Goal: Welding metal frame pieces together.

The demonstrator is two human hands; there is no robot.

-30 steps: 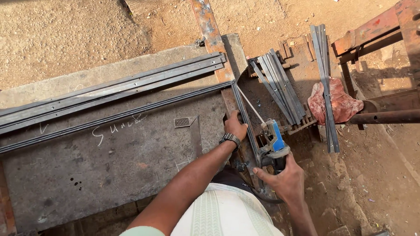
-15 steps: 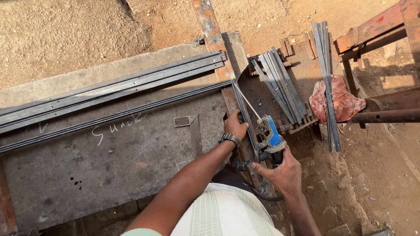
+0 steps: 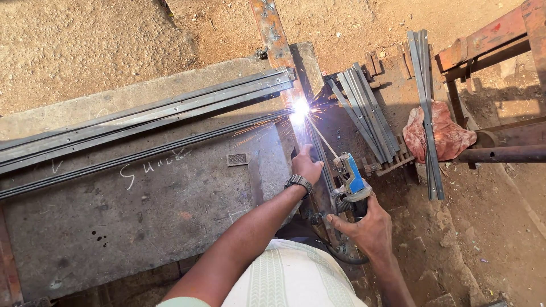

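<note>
My right hand (image 3: 367, 226) grips a blue electrode holder (image 3: 352, 181) whose thin welding rod (image 3: 324, 139) reaches up to a bright arc (image 3: 300, 108) throwing sparks. The arc sits where long steel bars (image 3: 142, 122) meet a steel strip (image 3: 318, 153) at the right edge of the grey work table (image 3: 142, 222). My left hand (image 3: 306, 165), with a dark wristwatch (image 3: 299, 183), presses down on that strip just below the arc.
A bundle of short steel bars (image 3: 364, 116) lies right of the table. More bars (image 3: 425, 108) rest across a pink cloth (image 3: 446, 136). A rusty red frame (image 3: 489, 40) and pipe (image 3: 500, 153) stand at the right. Sandy ground surrounds everything.
The arc has struck: a bright flash and sparks now show at the rod tip, where nothing glowed before. Both hands stay in about the same places.
</note>
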